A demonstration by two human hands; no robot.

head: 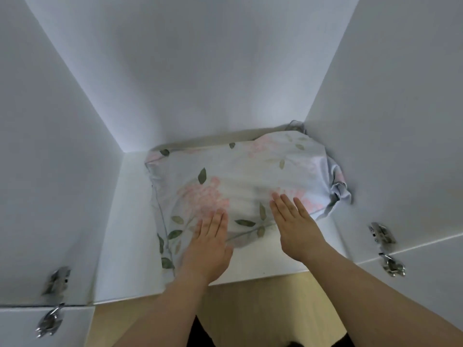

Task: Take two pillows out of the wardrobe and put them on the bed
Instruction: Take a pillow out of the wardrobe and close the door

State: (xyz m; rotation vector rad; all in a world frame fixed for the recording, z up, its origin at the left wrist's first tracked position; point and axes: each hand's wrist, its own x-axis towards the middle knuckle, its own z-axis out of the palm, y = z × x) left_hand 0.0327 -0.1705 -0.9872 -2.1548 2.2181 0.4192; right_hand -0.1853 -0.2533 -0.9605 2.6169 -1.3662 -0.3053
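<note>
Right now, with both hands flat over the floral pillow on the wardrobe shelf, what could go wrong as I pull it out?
The floral pillow is wedged into the shelf's right corner, so its loose case end may snag. Left hand and right hand are open with no grip, so it may slip. A second pillow isn't clearly visible.

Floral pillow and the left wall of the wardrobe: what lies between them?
Nothing: the head view shows only bare white shelf between the floral pillow and the left wall.

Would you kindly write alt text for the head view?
Two open hands, left hand and right hand, reach toward a floral pillow lying on a white wardrobe shelf, pushed toward its right wall. Metal door hinges show at both sides.
</note>
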